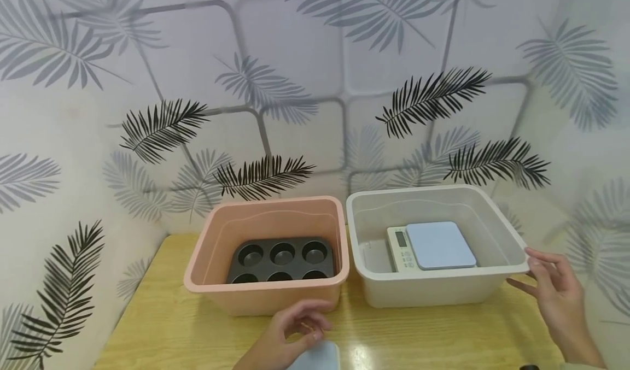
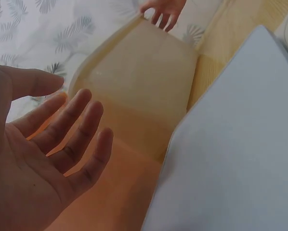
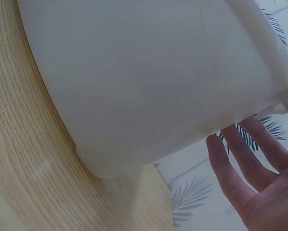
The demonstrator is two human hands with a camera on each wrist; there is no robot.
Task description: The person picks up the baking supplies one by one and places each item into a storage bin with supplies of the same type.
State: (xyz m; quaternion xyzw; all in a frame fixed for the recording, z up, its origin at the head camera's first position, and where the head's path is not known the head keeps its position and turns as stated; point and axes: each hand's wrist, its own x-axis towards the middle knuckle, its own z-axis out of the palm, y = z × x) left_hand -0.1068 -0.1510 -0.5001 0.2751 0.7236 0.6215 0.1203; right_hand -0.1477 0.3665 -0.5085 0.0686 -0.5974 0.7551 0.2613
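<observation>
My left hand (image 1: 290, 334), fingers loosely bent and holding nothing, hovers over a flat pale blue slab (image 1: 317, 357) at the bottom of the head view. In the left wrist view that slab (image 2: 230, 144) fills the right side, close beside the hand (image 2: 47, 130). My right hand (image 1: 558, 291) grips the near right rim corner of an off-white plastic tub (image 1: 428, 291). In the right wrist view, its fingers (image 3: 245, 163) hang beside the tub's wall. Inside the tub lies a kitchen scale (image 1: 440, 245) with a pale blue plate, display and buttons.
A peach plastic tub (image 1: 275, 299) stands left of the off-white one, holding a dark muffin tin (image 1: 283, 255). Both stand on a wood-grain table (image 1: 162, 315) against a leaf-patterned wall (image 1: 315, 129). A small black object (image 1: 529, 367) shows at the bottom right edge.
</observation>
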